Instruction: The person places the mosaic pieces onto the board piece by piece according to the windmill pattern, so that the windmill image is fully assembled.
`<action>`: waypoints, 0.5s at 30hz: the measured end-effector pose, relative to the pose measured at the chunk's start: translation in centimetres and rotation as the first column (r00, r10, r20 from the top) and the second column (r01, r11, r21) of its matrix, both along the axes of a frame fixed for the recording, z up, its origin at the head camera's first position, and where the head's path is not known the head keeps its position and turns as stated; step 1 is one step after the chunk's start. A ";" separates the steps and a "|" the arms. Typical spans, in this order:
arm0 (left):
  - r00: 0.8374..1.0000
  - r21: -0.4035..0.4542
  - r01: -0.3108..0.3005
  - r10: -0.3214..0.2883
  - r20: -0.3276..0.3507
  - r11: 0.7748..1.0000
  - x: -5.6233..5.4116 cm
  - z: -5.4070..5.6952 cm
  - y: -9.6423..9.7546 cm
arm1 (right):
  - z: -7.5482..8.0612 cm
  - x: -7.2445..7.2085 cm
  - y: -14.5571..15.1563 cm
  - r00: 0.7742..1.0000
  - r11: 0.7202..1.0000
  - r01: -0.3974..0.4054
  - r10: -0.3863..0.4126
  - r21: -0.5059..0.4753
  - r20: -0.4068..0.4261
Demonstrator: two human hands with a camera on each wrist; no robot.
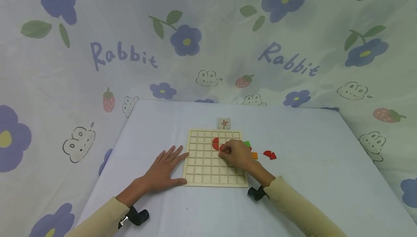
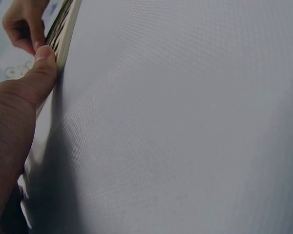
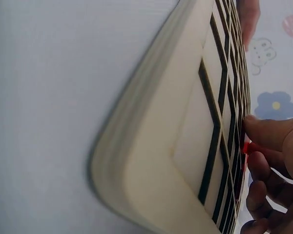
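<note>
A square wooden grid board (image 1: 198,169) lies on the white table. My left hand (image 1: 163,170) rests along its left edge, fingers spread, with fingertips and thumb touching the rim. My right hand (image 1: 237,153) is over the board's right half. Its thumb and index finger pinch a small red piece (image 3: 247,147) down at the grid, mostly hidden by the fingers. Just left of those fingertips, red rounded pieces (image 1: 215,143) sit in the cells, together shaped like half a disc. In the left wrist view, my left thumb (image 2: 43,61) presses the board's edge.
Right of the board lie a green piece (image 1: 247,144) and an orange piece (image 1: 255,155), partly behind the right hand. Farther right are two red pieces (image 1: 270,154). A small patterned card (image 1: 223,123) lies behind the board's far edge. A flower-printed cloth (image 1: 208,49) hangs behind.
</note>
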State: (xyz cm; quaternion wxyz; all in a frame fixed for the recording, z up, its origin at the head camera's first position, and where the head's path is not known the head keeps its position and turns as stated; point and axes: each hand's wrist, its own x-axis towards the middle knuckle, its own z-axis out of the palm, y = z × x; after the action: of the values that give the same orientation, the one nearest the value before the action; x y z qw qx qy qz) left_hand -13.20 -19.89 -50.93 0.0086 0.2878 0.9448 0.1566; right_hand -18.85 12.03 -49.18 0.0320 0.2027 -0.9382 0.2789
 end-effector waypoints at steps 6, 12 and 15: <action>1.000 -0.006 0.002 -0.002 0.004 1.000 -0.1 0.0 0.1 | 0.3 0.1 0.0 1.000 0.998 -0.017 0.016 0.052 0.019; 1.000 0.013 0.003 -0.003 -0.001 1.000 0.0 0.1 0.0 | 0.0 0.2 0.1 1.000 0.998 -0.017 0.017 0.054 0.001; 1.000 0.020 0.005 -0.005 -0.016 1.000 0.1 0.1 0.1 | 0.0 0.2 0.2 0.999 0.997 -0.038 0.038 0.061 -0.002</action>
State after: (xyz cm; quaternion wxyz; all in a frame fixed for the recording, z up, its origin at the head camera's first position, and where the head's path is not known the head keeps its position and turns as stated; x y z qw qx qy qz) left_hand -13.12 -19.83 -50.84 -0.0014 0.2916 0.9425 0.1635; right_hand -18.61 12.25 -49.18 0.0222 0.2217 -0.9422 0.2503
